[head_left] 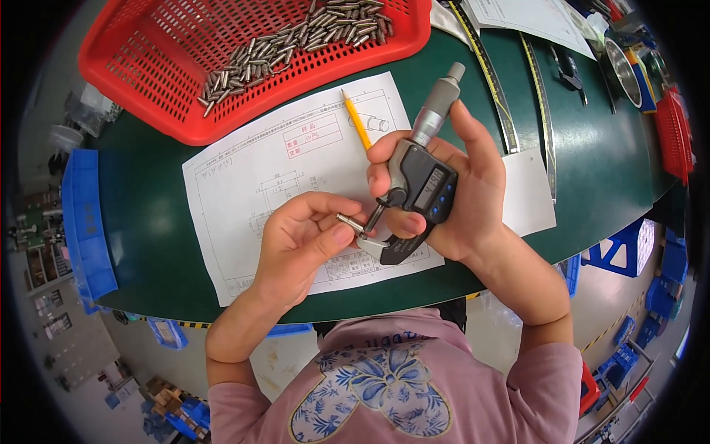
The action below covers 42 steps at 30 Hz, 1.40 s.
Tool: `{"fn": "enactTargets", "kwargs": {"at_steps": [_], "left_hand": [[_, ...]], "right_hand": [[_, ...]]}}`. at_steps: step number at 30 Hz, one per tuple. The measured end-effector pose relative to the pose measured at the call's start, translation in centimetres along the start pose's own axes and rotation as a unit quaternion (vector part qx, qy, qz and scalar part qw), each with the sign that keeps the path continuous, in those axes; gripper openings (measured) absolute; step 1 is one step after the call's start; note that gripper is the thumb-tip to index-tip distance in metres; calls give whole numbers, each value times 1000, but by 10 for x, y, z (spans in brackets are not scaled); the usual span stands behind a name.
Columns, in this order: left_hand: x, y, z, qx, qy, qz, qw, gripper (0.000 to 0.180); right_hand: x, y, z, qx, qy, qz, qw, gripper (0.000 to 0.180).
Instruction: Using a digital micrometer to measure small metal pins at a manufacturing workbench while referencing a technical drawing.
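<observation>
1. Pin (pixel 348 220), small, cylindrical and of shiny silver metal, sits at the fingertips of the person's left hand (pixel 299 240); it points out from the pinch toward the right hand (pixel 472 194), its far end by the measuring gap of a grey-and-black digital micrometer (pixel 431 186) with a small screen and blue buttons; whether the metal faces touch it, I cannot tell.
2. The left hand is narrow, thumb and fingers closed on the pin; the right hand is wrapped around the micrometer, palm turned up, with fingers on both sides of its frame; the pin thus lies between the two hands, to the right of the left palm and to the left of the right palm.
3. Beneath both hands lies a white paper sheet with a printed technical drawing (pixel 237 200), flat on a dark green counter (pixel 151 222); a yellow wooden pencil (pixel 357 118) rests on the sheet, its lower end near the right hand's fingertips.
4. Beyond the sheet stands a red perforated plastic basket (pixel 122 81), holding a heap of silver metal pins (pixel 288 46); it is well apart from both hands; a blue plastic bin (pixel 85 229) stands at the counter's left edge.
</observation>
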<state>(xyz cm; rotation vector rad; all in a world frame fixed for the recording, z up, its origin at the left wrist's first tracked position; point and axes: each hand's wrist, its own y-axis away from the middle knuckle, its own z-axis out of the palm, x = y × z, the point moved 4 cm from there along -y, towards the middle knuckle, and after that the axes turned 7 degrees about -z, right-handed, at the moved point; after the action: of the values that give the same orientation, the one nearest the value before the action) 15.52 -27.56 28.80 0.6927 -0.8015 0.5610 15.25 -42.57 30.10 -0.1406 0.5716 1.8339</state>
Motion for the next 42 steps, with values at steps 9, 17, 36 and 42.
{"fn": "enactTargets", "kwargs": {"at_steps": [9,17,36,42], "left_hand": [[4,-5,6,7,7,-29,1000,25],[12,-2,4,42,-5,-14,999,18],[145,-103,-84,285,-800,272,451,14],[145,-98,-81,291,-764,310,486,10]], "right_hand": [[-2,-2,-6,27,22,-17,999,64],[2,-2,-2,25,-1,9,1000,72],[-2,3,-2,16,21,-18,999,70],[-1,3,-1,13,34,-23,999,70]]}}
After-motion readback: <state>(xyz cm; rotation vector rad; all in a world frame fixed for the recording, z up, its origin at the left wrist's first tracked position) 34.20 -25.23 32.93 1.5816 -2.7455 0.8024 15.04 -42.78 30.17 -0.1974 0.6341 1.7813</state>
